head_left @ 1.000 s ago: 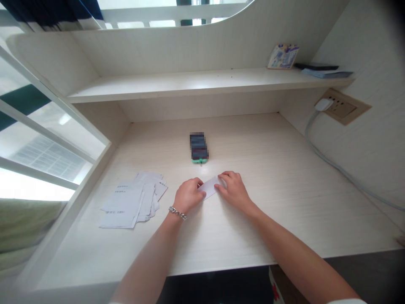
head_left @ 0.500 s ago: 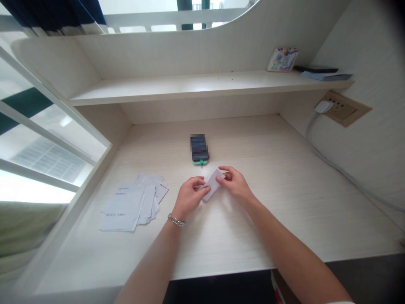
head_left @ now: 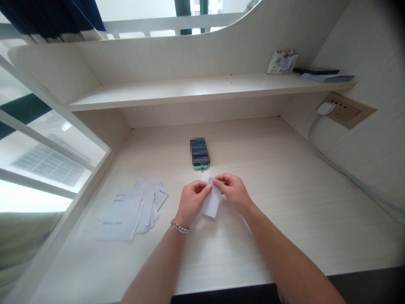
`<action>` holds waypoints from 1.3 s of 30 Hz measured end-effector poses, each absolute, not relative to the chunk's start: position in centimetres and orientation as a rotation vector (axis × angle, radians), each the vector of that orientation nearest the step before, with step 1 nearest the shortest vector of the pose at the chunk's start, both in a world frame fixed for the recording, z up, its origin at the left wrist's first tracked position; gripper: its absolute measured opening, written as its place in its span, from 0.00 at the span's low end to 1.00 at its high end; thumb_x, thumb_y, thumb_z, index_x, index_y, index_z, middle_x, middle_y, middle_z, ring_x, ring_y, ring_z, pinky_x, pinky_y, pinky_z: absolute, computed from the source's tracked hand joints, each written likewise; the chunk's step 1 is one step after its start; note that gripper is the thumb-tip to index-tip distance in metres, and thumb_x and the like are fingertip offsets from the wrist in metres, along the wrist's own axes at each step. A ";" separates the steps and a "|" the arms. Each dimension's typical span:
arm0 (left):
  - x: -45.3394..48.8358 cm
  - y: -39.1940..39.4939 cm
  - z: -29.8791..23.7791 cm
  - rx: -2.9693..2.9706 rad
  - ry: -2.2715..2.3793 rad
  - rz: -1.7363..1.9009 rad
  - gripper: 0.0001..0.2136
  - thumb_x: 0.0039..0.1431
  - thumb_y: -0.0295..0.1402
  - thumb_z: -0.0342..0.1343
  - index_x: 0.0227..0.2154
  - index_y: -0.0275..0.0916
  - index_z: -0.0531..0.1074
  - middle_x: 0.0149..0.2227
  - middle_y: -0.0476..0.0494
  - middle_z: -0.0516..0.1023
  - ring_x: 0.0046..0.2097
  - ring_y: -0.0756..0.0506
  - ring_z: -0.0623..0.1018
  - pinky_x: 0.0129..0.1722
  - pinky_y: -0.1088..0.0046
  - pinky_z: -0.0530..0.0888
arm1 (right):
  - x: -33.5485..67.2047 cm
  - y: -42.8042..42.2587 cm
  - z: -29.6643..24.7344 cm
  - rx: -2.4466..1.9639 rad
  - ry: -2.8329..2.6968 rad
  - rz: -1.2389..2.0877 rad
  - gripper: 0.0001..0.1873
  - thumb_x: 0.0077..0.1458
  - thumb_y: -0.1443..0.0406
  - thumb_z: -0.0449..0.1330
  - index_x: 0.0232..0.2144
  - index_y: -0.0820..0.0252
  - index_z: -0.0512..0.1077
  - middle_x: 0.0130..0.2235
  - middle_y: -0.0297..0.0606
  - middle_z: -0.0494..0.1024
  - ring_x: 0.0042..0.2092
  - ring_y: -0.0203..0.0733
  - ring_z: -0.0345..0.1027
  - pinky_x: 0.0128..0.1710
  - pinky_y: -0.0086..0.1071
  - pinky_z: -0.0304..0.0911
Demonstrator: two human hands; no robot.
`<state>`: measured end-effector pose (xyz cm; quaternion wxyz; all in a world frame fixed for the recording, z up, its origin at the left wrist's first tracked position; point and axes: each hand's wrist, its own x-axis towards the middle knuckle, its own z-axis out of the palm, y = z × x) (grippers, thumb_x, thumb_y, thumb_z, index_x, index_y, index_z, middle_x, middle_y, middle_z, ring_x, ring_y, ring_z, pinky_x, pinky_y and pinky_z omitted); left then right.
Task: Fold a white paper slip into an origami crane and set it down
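2 hands: left hand (head_left: 192, 199) and right hand (head_left: 232, 192) both pinching a paper slip (head_left: 212, 202) at its top end
Handling: light, soft, bends easily; best held by its edges

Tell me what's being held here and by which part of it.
A white paper slip, pinched near its top end by the fingers of the left hand and right hand; its lower end hangs free.

The phone (head_left: 200, 153) is pixelated, and the print on the loose papers (head_left: 122, 217) is too small to read.
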<state>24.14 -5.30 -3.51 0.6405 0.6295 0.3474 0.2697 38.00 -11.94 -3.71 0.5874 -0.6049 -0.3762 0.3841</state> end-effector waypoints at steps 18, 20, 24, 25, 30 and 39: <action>23.9 -6.0 -4.2 1.480 0.810 0.591 0.13 0.50 0.40 0.57 0.32 0.35 0.76 0.34 0.40 0.79 0.33 0.46 0.76 0.29 0.75 0.70 | 38.3 -13.0 -3.9 -1.483 -0.952 0.927 0.10 0.46 0.60 0.61 0.28 0.62 0.75 0.29 0.38 0.77 0.30 0.39 0.68 0.28 0.29 0.61; 23.9 -6.0 -4.1 1.469 0.808 0.591 0.13 0.50 0.40 0.57 0.32 0.34 0.75 0.34 0.40 0.79 0.33 0.46 0.76 0.29 0.75 0.70 | 38.3 -13.1 -3.9 -1.475 -0.954 0.935 0.10 0.46 0.61 0.61 0.28 0.62 0.76 0.29 0.38 0.77 0.30 0.39 0.68 0.28 0.29 0.61; 23.9 -6.1 -4.1 1.469 0.810 0.583 0.13 0.50 0.40 0.57 0.32 0.34 0.75 0.34 0.40 0.78 0.33 0.46 0.76 0.29 0.75 0.70 | 38.4 -13.1 -3.7 -1.486 -0.961 0.937 0.10 0.46 0.60 0.61 0.29 0.62 0.76 0.30 0.38 0.77 0.31 0.39 0.68 0.29 0.29 0.61; 23.9 -6.1 -4.1 1.476 0.810 0.583 0.13 0.51 0.40 0.56 0.32 0.34 0.75 0.34 0.40 0.78 0.34 0.46 0.76 0.30 0.75 0.70 | 38.4 -13.1 -3.6 -1.491 -0.964 0.935 0.10 0.46 0.60 0.61 0.29 0.62 0.76 0.30 0.38 0.77 0.31 0.39 0.68 0.29 0.29 0.61; 23.9 -6.2 -4.1 1.517 0.814 0.610 0.12 0.52 0.40 0.56 0.32 0.34 0.74 0.33 0.41 0.78 0.34 0.46 0.75 0.31 0.74 0.70 | 38.1 -13.1 -3.5 -1.480 -0.943 0.917 0.10 0.45 0.60 0.62 0.28 0.62 0.76 0.29 0.38 0.77 0.30 0.39 0.68 0.28 0.29 0.61; 24.1 -6.0 -4.3 1.443 0.954 0.751 0.14 0.51 0.40 0.57 0.33 0.33 0.73 0.30 0.42 0.76 0.30 0.49 0.73 0.29 0.76 0.70 | 37.5 -12.8 -4.0 -1.340 -0.512 1.106 0.15 0.36 0.58 0.68 0.23 0.64 0.73 0.24 0.36 0.75 0.28 0.37 0.67 0.28 0.31 0.63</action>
